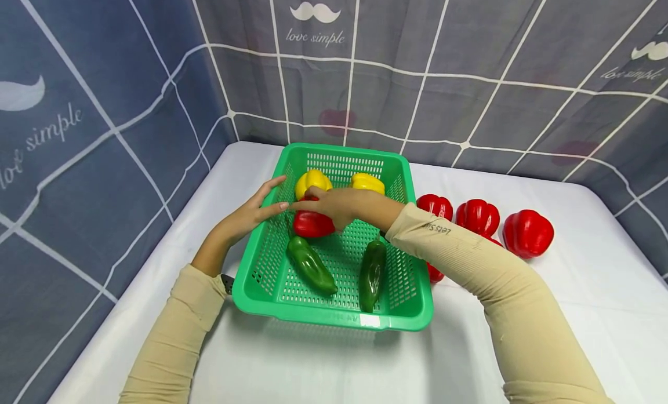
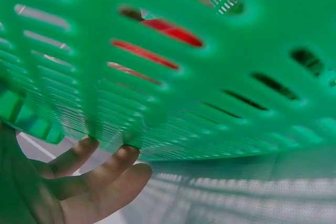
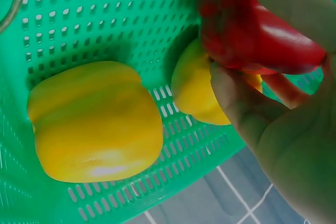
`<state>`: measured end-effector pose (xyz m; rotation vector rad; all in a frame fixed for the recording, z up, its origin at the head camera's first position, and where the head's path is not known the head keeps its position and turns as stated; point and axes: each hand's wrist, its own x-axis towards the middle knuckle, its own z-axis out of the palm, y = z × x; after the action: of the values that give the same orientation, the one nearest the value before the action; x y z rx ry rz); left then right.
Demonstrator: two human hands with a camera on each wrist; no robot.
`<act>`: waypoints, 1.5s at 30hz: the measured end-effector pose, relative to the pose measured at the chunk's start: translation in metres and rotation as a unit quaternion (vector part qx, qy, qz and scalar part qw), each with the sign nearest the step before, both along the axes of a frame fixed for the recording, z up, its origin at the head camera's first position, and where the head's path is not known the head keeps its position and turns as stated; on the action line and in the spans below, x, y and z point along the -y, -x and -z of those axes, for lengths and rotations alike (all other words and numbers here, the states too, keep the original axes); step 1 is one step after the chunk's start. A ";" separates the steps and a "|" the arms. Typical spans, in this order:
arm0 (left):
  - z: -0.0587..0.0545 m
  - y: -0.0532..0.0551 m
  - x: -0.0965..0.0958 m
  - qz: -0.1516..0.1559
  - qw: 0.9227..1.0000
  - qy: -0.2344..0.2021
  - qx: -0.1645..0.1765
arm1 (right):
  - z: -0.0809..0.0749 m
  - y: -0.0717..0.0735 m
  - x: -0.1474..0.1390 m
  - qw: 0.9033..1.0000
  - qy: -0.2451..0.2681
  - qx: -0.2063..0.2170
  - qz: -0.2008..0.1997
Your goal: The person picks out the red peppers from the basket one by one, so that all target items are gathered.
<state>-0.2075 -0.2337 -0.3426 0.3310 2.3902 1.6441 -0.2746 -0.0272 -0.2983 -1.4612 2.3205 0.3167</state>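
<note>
My right hand (image 1: 339,206) reaches into the green basket (image 1: 334,318) and holds a red bell pepper (image 1: 312,224) near the left wall. In the right wrist view, thumb and fingers lie around this red bell pepper (image 3: 252,30), just above a yellow bell pepper (image 3: 197,85). My left hand (image 1: 245,218) is at the basket's left rim, thumb and one finger stretched over it. In the left wrist view, other fingers (image 2: 105,174) touch the outside of the slotted wall, loosely extended. Two green peppers, one left (image 1: 311,266) and one right (image 1: 373,275), lie in the basket.
A second yellow bell pepper (image 1: 367,182) sits at the basket's back right. Several red bell peppers (image 1: 527,234) lie on the white table (image 1: 590,288) to the right, some partly behind my right sleeve. Grey-blue grid-patterned curtains (image 1: 396,102) stand behind and at left.
</note>
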 end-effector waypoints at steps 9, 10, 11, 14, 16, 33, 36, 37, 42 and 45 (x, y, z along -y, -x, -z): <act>0.000 -0.001 -0.001 0.000 1.000 0.001 -0.001 | 0.007 0.001 -0.003 0.999 0.010 0.024 0.041; 0.000 -0.001 -0.001 0.000 1.000 0.002 -0.002 | 0.008 0.001 -0.003 0.999 0.012 0.026 0.043; 0.000 -0.001 -0.001 0.000 1.000 0.004 -0.002 | 0.009 0.001 -0.004 0.999 0.015 0.029 0.044; 0.000 -0.001 0.000 0.001 1.000 0.005 -0.002 | 0.011 0.003 -0.005 0.998 0.023 0.035 0.047; 0.000 -0.002 0.000 0.001 1.000 0.004 -0.001 | 0.013 0.004 -0.006 0.997 0.028 0.042 0.051; 0.001 -0.001 0.002 0.007 1.000 -0.011 0.008 | 0.012 0.006 -0.008 0.994 0.024 0.062 0.090; 0.000 -0.001 0.001 0.007 1.000 -0.012 0.007 | 0.013 0.007 -0.009 0.994 0.025 0.060 0.087; 0.000 -0.001 0.001 0.007 1.000 -0.012 0.007 | 0.012 0.007 -0.009 0.994 0.026 0.061 0.087; -0.001 0.000 0.001 0.006 1.000 -0.010 0.010 | 0.012 0.007 -0.010 0.992 0.029 0.071 0.100; -0.001 0.000 0.000 0.005 1.000 -0.009 0.012 | 0.011 0.007 -0.010 0.991 0.028 0.075 0.104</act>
<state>-0.2076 -0.2341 -0.3411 0.3239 2.3528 1.6566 -0.2815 -0.0170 -0.3089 -1.2077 2.3501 0.0810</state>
